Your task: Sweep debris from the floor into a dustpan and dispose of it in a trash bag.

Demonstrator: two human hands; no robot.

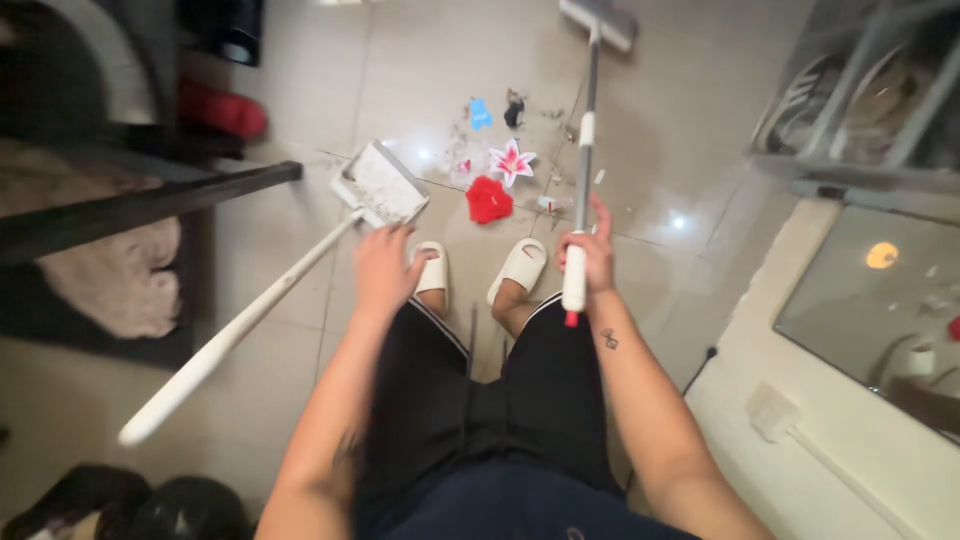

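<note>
Gripping the broom [583, 150] low, right hand [588, 255] wraps the shaft; left hand [383, 268] is spread loose, its fingertips just off the dustpan [380, 185] handle. Beyond both hands lie the scraps: red paper [488, 200], pink flower [511, 161], small blue wrapper [481, 113]. Best: short strokes, pan flat.

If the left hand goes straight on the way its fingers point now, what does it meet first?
Probably the dustpan: the left hand points up the picture, toward its pan and long handle just ahead. Depth is unclear, so it might pass above it.

Glass-topped table [860, 290], perhaps a shoe rack [870, 90], dark bench [150, 205].
</note>
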